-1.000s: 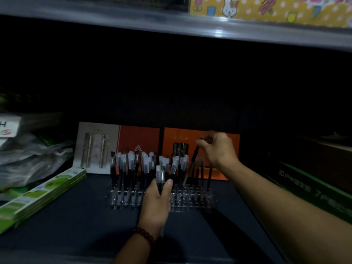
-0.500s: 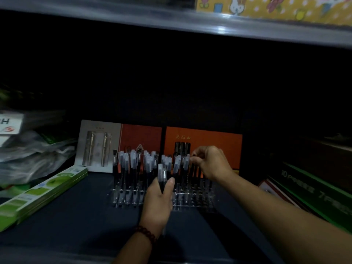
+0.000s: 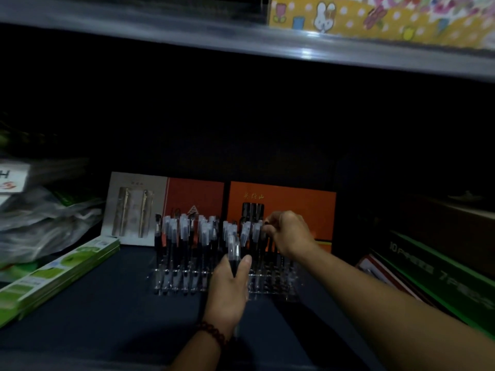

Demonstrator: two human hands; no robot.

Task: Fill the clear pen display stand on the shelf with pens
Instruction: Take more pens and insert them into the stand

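A clear pen display stand (image 3: 278, 289) sits on the dark shelf, with several black pens with clear caps (image 3: 184, 231) standing upright in it. In front of the stand, my left hand (image 3: 227, 293) grips a bundle of pens (image 3: 234, 250) held upright. My right hand (image 3: 288, 234) is over the stand's right rear part and pinches the top of a dark pen (image 3: 265, 238) that stands low among the others. The holes under my hands are hidden.
Orange pen gift boxes (image 3: 294, 204) and a white pen box (image 3: 131, 207) lean at the back. Green flat packs (image 3: 59, 274) and plastic bags (image 3: 40, 226) lie left, a green-and-black box (image 3: 439, 274) right. An upper shelf edge (image 3: 294, 49) runs overhead.
My right hand came down from above the stand, lowering the dark pen in among the standing pens. My left hand with its bundle has hardly moved.
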